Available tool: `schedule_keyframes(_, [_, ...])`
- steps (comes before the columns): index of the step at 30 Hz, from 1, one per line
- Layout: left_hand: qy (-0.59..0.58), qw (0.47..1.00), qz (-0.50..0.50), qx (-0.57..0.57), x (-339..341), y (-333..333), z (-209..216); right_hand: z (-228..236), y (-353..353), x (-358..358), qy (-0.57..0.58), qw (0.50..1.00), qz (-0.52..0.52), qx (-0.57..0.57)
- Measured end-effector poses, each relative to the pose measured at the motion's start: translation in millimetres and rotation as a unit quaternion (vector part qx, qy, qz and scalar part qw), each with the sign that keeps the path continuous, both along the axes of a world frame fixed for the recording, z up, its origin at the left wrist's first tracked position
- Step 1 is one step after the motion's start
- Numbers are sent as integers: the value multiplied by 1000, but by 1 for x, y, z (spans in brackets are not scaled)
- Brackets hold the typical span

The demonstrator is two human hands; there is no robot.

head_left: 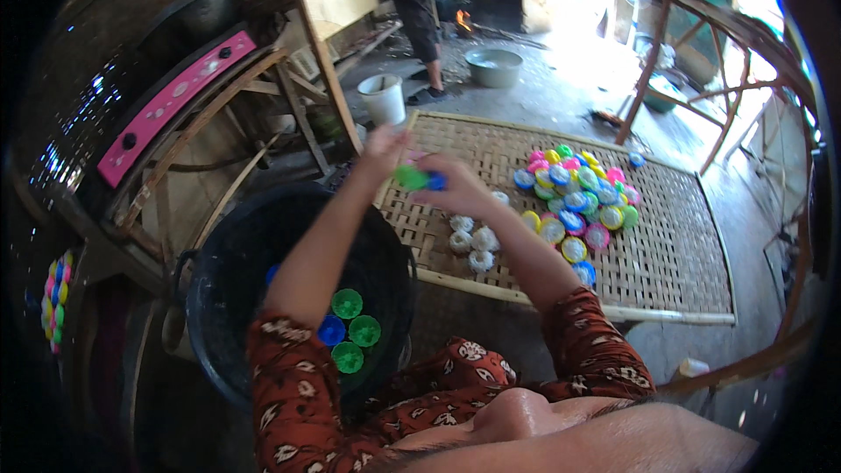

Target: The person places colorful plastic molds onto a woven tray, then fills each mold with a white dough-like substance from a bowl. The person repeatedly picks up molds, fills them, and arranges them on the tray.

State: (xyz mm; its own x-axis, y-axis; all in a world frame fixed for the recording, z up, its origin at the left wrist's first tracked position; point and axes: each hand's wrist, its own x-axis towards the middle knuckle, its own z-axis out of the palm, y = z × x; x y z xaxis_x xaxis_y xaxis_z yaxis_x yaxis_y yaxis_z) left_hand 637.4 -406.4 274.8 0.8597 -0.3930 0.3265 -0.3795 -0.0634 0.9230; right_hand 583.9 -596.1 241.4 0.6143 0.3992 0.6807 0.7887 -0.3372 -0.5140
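Note:
Above the left edge of a woven bamboo tray [666,254], my two hands come close together. In my right hand [455,186] are small plastic cups, a green one [409,178] and a blue one [435,181], with the fingers closed round them. My left hand [383,149] is raised just beside the green cup; its fingers are smeared, and a bit of pink shows between the hands. Several white, rough-surfaced round pieces [482,240] lie on the tray below my right wrist. To their right sits a heap of coloured cups [574,197] with white filling.
A big black tub [206,324] at lower left holds green cups [363,331] and a blue cup [331,330]. Beyond the tray stand a white bucket [382,101], a grey-green basin [494,67] and another person [418,22]. Wooden frames [648,79] flank the tray.

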Motion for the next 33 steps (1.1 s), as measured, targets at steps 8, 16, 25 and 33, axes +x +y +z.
schedule_keyframes(8, [86, 973, 162, 144, -68, 101, 30, 15, 82, -62, 0, 993, 96, -65])
schedule_keyframes(16, [65, 969, 174, 165, -100, 129, 24, -71, -126, -3, 297, 764, -398, -412])
schedule_keyframes(25, [69, 975, 155, 141, -141, 132, 40, -115, -148, 16, 340, 790, -361, -361])
schedule_keyframes(33, [72, 972, 172, 144, -154, 144, 43, -116, -151, 38, 444, 718, -295, -447])
